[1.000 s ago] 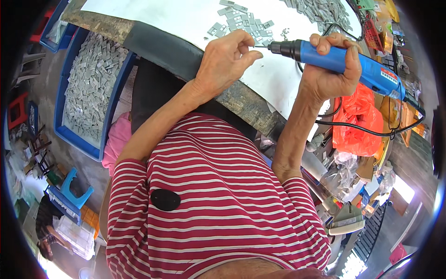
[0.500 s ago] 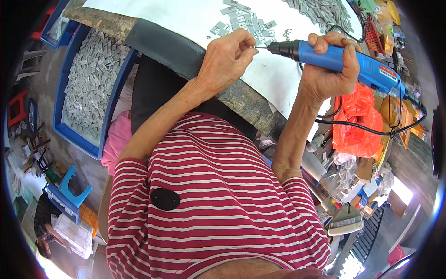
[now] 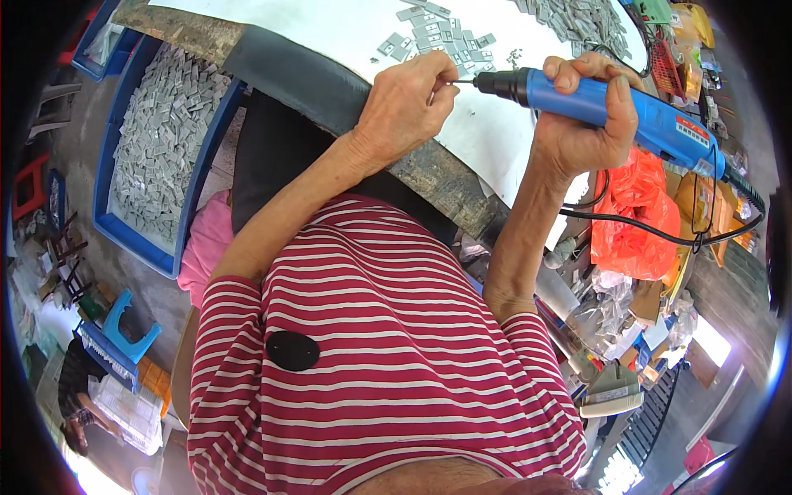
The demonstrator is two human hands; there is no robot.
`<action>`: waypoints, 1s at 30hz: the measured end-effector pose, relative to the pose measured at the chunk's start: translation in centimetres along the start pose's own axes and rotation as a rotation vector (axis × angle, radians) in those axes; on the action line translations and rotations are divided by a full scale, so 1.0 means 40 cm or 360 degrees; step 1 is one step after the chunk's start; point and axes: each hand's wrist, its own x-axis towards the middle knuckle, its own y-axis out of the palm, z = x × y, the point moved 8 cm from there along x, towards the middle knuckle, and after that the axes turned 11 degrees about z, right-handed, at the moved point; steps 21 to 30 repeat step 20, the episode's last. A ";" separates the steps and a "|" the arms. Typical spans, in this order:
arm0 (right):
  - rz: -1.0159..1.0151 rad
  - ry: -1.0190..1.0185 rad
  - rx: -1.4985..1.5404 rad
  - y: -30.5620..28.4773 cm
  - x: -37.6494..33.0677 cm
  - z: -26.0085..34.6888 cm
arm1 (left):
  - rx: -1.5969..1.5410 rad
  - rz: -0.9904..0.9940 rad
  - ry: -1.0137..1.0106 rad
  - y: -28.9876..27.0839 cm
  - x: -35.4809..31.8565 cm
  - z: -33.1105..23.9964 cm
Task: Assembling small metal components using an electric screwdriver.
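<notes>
1. Nearest the camera was the person's red-and-white striped shirt (image 3: 388, 388), with a black round clip (image 3: 292, 351) on the chest.
2. To the person's left, low on the floor, stood a blue plastic stool (image 3: 124, 326) among clutter, and a pink cloth (image 3: 206, 247) lay beside the thigh.
3. Further on the same side sat a blue crate (image 3: 111, 219) filled with small grey metal plates (image 3: 161, 140) (heaped loosely, not stacked).
4. To the person's right, an orange plastic bag (image 3: 631, 223) hung or lay among bags, boxes and clear wrappings; a black cord (image 3: 643, 231) ran across it from the tool's rear.
5. The surface (image 3: 495, 136) was covered in white sheet, its near edge worn and dark, with a black padded strip along part of it.
6. The left hand (image 3: 408, 103) rested over the surface's edge, fingers curled with thumb and forefinger pinched together on something small at the tool's tip; what it was I could not tell.
7. The right hand (image 3: 590, 120) was wrapped firmly round a blue electric hand tool (image 3: 615, 103), held roughly level, its black nose and thin bit pointing at the left hand's fingertips.
8. Beyond the hands, more grey plates (image 3: 433, 37) lay scattered flat on the white sheet, with a denser pile (image 3: 577, 16) toward the far right.
</notes>
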 end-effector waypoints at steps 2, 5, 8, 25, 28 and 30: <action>-0.0001 0.0003 -0.0014 0.003 0.000 -0.001 | 0.0010 -0.0012 0.0015 0.000 0.000 0.001; -0.0015 0.0005 0.0001 0.007 0.000 -0.001 | 0.0015 -0.0011 0.0024 0.000 0.000 -0.002; 0.0005 0.0022 -0.0030 0.011 0.000 -0.004 | 0.0024 -0.0004 0.0023 0.000 0.000 -0.003; 0.0010 -0.0014 -0.0039 0.005 0.001 -0.001 | 0.0033 0.0001 0.0017 0.002 -0.002 0.004; 0.0010 -0.0014 -0.0039 0.005 0.001 -0.001 | 0.0033 0.0001 0.0017 0.002 -0.002 0.004; 0.0010 -0.0014 -0.0039 0.005 0.001 -0.001 | 0.0033 0.0001 0.0017 0.002 -0.002 0.004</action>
